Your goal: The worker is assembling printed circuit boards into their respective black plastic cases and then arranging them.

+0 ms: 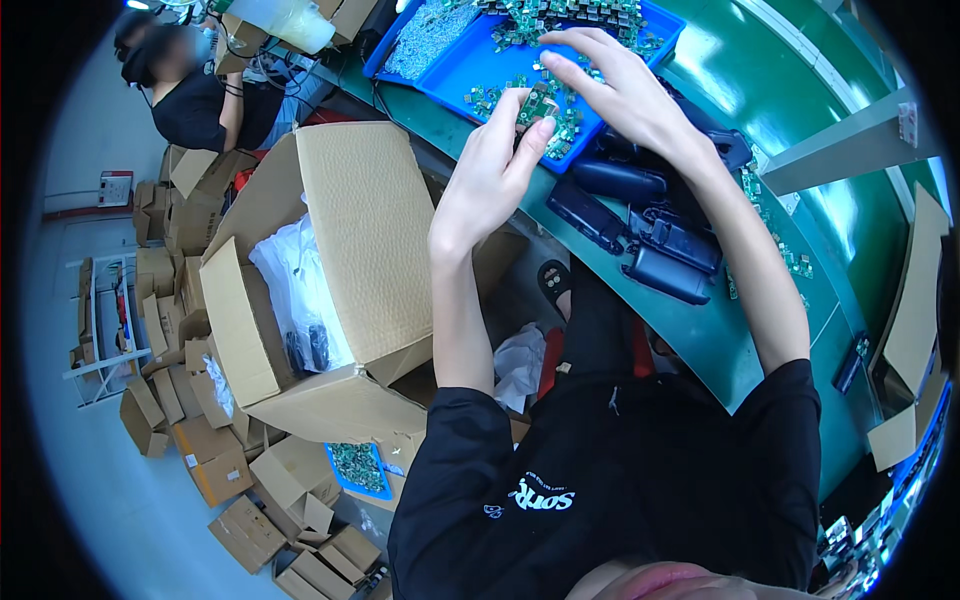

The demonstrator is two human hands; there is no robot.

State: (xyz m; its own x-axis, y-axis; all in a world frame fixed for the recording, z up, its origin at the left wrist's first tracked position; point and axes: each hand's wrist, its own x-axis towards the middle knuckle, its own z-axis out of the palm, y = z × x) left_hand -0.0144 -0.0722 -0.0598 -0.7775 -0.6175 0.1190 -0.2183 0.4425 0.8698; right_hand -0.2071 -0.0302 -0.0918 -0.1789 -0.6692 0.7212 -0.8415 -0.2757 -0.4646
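Observation:
My left hand point(488, 175) is closed around a small cluster of green circuit boards point(540, 106), pinched between thumb and fingers at the near edge of a blue tray point(448, 78). Above the same tray, my right hand point(625, 95) is spread, thumb and fingers apart, with nothing seen between them. Loose green boards point(484, 99) lie in the tray under both hands. A denser heap of boards point(572, 18) fills its far part, partly hidden by my right hand. Several dark plastic housings point(668, 272) lie on the green table beneath my right forearm.
A smaller compartment of small silvery parts point(428, 40) adjoins the tray. Left of me stands an open carton point(372, 230) with white plastic bags point(300, 270). A grey post point(850, 150) rises at the right. Another person point(190, 100) sits at the far left.

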